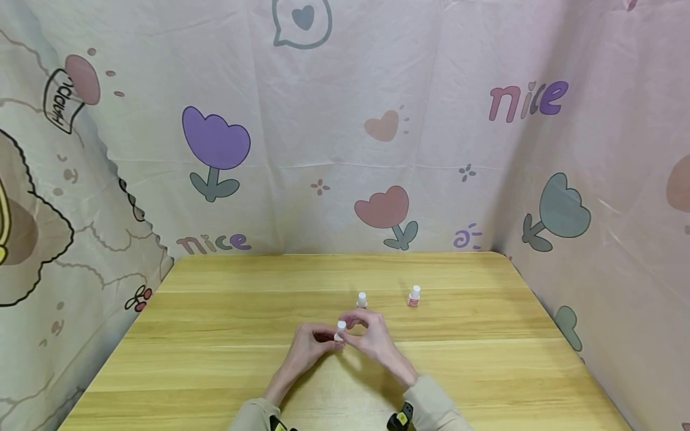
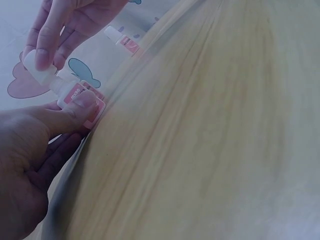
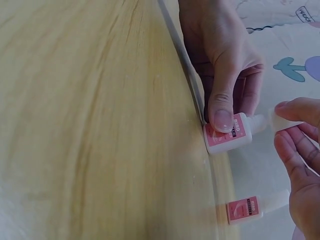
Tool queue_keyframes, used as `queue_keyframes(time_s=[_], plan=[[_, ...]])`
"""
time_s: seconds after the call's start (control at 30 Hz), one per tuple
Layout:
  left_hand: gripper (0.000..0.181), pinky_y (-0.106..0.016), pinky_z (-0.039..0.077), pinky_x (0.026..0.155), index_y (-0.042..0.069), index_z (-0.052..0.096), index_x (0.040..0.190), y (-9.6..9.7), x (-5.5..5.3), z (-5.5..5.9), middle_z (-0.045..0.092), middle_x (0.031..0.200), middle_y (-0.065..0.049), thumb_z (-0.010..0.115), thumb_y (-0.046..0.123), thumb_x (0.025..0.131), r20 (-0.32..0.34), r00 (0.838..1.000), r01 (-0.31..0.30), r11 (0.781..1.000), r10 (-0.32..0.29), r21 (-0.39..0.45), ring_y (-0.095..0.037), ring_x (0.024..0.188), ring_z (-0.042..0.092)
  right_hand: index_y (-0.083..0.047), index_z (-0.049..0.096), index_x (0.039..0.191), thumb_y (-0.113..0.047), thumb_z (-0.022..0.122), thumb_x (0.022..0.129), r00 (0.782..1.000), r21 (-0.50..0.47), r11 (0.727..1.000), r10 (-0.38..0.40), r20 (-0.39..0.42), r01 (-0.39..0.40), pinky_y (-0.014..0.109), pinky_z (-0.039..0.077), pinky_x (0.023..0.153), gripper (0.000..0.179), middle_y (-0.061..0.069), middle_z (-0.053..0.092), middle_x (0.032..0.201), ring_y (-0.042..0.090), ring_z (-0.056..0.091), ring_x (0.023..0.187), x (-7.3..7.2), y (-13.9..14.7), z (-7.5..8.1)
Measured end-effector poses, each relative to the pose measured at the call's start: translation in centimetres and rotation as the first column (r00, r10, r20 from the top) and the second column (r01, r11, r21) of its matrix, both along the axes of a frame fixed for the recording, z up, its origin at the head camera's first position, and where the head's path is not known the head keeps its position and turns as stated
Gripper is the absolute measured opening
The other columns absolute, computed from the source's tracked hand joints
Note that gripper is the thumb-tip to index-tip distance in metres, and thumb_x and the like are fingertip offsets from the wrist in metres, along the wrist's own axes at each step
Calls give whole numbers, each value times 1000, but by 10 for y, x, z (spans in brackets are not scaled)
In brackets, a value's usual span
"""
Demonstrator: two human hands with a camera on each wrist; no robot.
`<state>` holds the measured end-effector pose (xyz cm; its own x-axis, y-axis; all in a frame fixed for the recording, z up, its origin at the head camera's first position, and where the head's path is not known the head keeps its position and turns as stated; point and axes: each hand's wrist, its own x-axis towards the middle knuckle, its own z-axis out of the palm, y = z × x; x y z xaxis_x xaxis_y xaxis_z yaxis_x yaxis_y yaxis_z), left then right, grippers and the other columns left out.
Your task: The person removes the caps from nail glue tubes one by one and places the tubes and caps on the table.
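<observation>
Near the middle of the table, my left hand (image 1: 309, 348) grips a small white bottle (image 3: 229, 134) with a pink label, thumb across the label. The bottle is upright, its base close over the wood. My right hand (image 1: 375, 342) pinches the bottle's white cap (image 2: 39, 69) between thumb and fingers. In the right wrist view the pale neck (image 3: 258, 123) shows just below the cap. A second bottle of the same kind (image 1: 362, 300) stands just behind the right hand, its lower part hidden in the head view. A third one (image 1: 414, 297) stands farther right.
The wooden table (image 1: 226, 305) reaches back to a printed cloth (image 1: 302, 209) with flowers and lettering. More cloth hangs along the left and right sides. Both forearms come in from the table's front edge, with dark bands at the wrists.
</observation>
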<state>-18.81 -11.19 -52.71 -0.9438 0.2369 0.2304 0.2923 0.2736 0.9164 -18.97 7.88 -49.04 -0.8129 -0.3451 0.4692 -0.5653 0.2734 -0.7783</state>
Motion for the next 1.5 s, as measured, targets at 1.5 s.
queue_keyframes(time_s=[1.5], plan=[[16,-19,56,72,8,81,90,2,1,2,79,88,-10,87,9,75,5,1000,-10,1000,10,-7,0,76,69,15,65,109,4,76,83,976,-320,947,89,200,-21,21,54,90,31,31,70,101,-2,66,86,-2,10,2]])
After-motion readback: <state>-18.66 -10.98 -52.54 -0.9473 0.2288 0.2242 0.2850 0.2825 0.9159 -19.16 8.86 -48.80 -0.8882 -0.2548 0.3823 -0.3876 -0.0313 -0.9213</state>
